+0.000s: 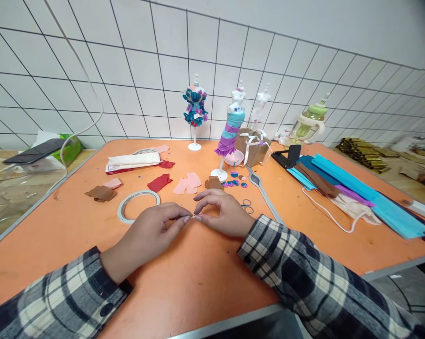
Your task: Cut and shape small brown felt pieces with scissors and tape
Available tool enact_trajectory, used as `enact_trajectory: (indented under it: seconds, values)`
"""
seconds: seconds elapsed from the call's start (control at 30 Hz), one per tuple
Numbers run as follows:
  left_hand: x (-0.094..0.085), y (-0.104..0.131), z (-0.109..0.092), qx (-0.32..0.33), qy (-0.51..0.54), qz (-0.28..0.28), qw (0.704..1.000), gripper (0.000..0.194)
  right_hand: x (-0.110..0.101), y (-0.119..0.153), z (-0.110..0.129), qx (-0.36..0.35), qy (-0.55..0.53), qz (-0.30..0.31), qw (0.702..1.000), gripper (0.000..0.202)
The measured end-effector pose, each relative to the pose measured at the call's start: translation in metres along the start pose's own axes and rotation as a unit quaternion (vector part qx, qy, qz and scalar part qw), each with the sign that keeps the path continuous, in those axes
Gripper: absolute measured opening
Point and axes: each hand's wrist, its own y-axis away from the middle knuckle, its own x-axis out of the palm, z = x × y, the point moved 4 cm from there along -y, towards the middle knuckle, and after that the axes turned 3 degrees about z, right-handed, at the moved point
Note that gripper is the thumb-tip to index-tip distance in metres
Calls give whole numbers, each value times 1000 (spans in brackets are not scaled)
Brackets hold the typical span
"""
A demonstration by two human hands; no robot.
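My left hand (pixel 156 231) and my right hand (pixel 223 214) meet over the middle of the orange table (pixel 184 282). Thumb and forefinger of each pinch a tiny pale piece (pixel 193 217), too small to make out well. Left of my hands lies a white tape roll (pixel 122 207). Beyond them are pink pieces (pixel 187 183), a red piece (pixel 159 182) and a brown piece (pixel 214 182). Small scissors (pixel 247 206) lie just behind my right hand, near several small blue and purple pieces (pixel 233 182).
Small dress forms on white stands, one in teal (pixel 195 106) and one in blue and purple (pixel 235 122), stand at the back. A paper bag (pixel 254 146), a bottle (pixel 307 125) and coloured strips (pixel 360 188) are to the right. A phone (pixel 39 151) is far left.
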Motion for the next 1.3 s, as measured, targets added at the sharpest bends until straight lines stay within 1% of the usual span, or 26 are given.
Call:
enact_trajectory:
  seconds: [0.07, 0.13, 0.2, 0.23, 0.3, 0.37, 0.4, 0.5, 0.6, 0.63, 0.73, 0.83, 0.9, 0.97, 1.03, 1.1, 1.17, 1.23, 1.3]
  values:
    - [-1, 2, -1, 25, -31, -6, 999, 28, 2, 0, -3, 27, -36, 19, 999, 12]
    - [-2, 3, -2, 37, -37, -4, 999, 27, 6, 0, -6, 61, -92, 50, 993, 15]
    - [-2, 2, -1, 31, -18, -3, 999, 26, 10, 1, -9, 93, -143, 72, 983, 18]
    - [-2, 2, 0, 21, -1, -7, 1000, 26, 10, 2, -9, 101, -160, 74, 979, 23]
    - [-4, 0, 3, -4, 42, -22, 999, 25, 9, 2, -7, 90, -164, 74, 979, 36]
    - [-5, -2, 6, -29, 89, -35, 995, 26, 7, 1, -3, 36, -124, 74, 989, 44]
    - [-4, -3, 7, -39, 111, -33, 993, 27, 6, 1, 0, 4, -95, 73, 993, 44]
    - [0, -6, 8, -53, 168, -2, 984, 30, 4, 2, 4, -63, -31, 51, 996, 36]
    - [4, -6, 8, -51, 208, 24, 977, 30, 4, 2, 5, -87, -14, 21, 996, 14]
    - [4, -6, 8, -51, 213, 27, 975, 29, 4, 2, 5, -90, -17, 15, 996, 10]
    - [4, -5, 8, -57, 199, 19, 978, 27, 4, 1, 3, -69, -51, 6, 996, 9]
    - [3, -4, 8, -57, 144, 1, 988, 28, 3, 0, -3, -1, -78, -7, 997, 9]
    - [0, -3, 10, -65, 104, -29, 992, 33, 1, 0, -5, 33, -67, -30, 997, 9]
    - [-4, -2, 13, -84, 88, -71, 990, 41, 0, 0, -4, 36, -43, -47, 997, 10]
    - [-5, -2, 13, -80, 95, -90, 988, 43, 1, 1, -1, 26, -36, -36, 998, 16]
    - [-3, -4, 9, -43, 101, -75, 991, 37, 5, 3, 1, 14, -48, -13, 999, 27]
    - [-1, -6, 5, -13, 100, -56, 993, 30, 8, 5, 3, 6, -50, 2, 999, 30]
    - [1, -7, 3, -10, 107, -41, 993, 26, 9, 6, 5, 1, -37, 3, 999, 22]
    - [3, -7, 4, -23, 126, -29, 991, 24, 10, 6, 6, 2, -17, 2, 1000, 12]
